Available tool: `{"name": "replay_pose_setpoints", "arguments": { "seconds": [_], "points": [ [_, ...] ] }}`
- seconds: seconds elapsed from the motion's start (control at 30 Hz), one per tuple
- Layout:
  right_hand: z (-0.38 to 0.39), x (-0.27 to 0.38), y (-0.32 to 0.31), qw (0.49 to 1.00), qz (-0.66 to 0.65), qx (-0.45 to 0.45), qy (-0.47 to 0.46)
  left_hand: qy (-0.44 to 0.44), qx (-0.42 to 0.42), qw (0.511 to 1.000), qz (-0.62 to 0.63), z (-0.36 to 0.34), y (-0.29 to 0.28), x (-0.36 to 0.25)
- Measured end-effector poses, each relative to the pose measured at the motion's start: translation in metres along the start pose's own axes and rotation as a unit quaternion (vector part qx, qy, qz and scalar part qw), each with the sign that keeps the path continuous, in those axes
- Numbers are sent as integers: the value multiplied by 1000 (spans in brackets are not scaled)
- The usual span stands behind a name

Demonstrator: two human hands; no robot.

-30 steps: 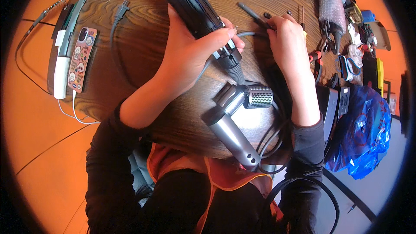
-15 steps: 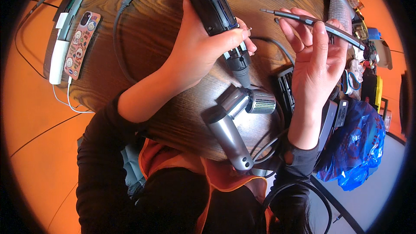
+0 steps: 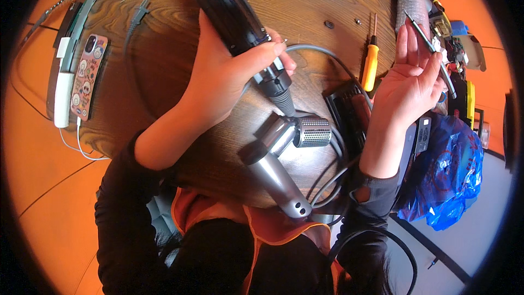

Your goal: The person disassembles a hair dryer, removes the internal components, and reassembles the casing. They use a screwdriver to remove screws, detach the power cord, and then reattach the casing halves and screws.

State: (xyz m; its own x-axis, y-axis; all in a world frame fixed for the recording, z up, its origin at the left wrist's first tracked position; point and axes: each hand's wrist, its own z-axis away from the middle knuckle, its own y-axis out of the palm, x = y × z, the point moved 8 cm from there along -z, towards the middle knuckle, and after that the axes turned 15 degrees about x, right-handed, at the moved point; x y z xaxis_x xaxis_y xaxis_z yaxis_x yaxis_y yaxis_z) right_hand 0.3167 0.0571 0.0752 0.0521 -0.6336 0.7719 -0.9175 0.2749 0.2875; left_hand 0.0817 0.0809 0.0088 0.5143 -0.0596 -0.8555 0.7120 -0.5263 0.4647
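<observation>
My left hand is wrapped round a black cylindrical appliance handle, tilted with its ribbed cord end pointing down toward me. A small metallic bit shows by the thumb tip. In my right hand, palm up, a slim dark precision screwdriver rests between thumb and fingers, its thin tip pointing up and away. Below the handle's cord end lies a grey metallic tube, joined at an angle to a shiny elbow. A perforated filter cylinder sits at the elbow's end.
A yellow-handled screwdriver and small dark parts lie on the wooden table. At left are a phone in a patterned case and a plug. A blue plastic bag, a bubble-wrapped cylinder and clutter fill the right side.
The view has shifted. The black handle has moved left and turned about its length. My right hand has tipped the precision screwdriver steeper and moved right, uncovering the yellow-handled screwdriver.
</observation>
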Motion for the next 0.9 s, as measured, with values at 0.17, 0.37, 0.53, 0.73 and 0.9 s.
{"name": "replay_pose_setpoints", "arguments": {
  "seconds": [0.17,0.37,0.53,0.73,0.9],
  "points": [
    [-3,1,-12,1000,-4,-15,-16,-8,-5,1000,-5,0,0,0],
    [-3,3,-9,1000,-18,-24,-11,-6,6,1000,-7,-1,0,0],
    [1,9,-4,999,13,-36,-22,-3,7,1000,-5,-1,1,-1],
    [1,11,0,999,12,-28,-30,-12,4,1000,-8,-1,0,0],
    [1,7,-1,999,8,4,-36,-34,5,999,-2,-1,-2,3]
  ]
}}
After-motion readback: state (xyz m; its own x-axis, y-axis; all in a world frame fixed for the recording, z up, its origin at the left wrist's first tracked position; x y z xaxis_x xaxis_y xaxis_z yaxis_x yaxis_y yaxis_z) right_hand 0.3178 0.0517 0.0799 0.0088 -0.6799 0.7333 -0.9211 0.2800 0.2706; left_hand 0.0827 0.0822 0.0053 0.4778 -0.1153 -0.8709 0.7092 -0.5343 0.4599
